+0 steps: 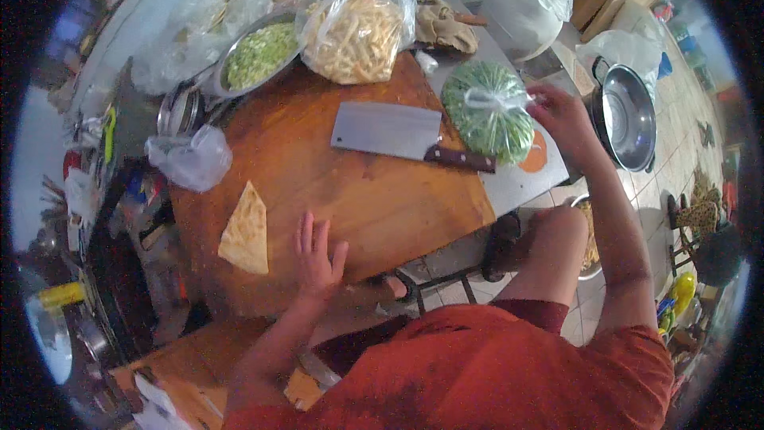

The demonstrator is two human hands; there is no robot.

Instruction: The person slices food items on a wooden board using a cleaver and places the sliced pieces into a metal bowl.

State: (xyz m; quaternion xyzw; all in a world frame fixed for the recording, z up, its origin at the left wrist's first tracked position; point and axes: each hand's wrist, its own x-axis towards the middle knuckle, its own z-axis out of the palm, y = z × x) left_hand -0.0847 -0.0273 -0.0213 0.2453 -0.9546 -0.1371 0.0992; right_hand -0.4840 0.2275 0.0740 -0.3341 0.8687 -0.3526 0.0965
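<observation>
My left hand (318,255) rests with fingers apart at the near edge of the wooden board (286,149), holding nothing. Left of it lies a triangular piece of flatbread (246,232). My right hand (555,114) is at the right side of a tied clear plastic bag of chopped greens (489,110), by its knot; whether the fingers grip the bag is unclear. A cleaver (388,130) with a dark riveted handle lies flat on the board, its handle end beside the bag. An orange round spot (533,152) shows on the pale surface under the bag's edge.
Behind the board stand an oval metal bowl of chopped green vegetable (261,54) and a clear bag of pale strips (355,39). A crumpled plastic bag (191,157) sits at the board's left edge. A brown cloth (443,22) lies behind; a metal wok-like pan (628,116) is at right.
</observation>
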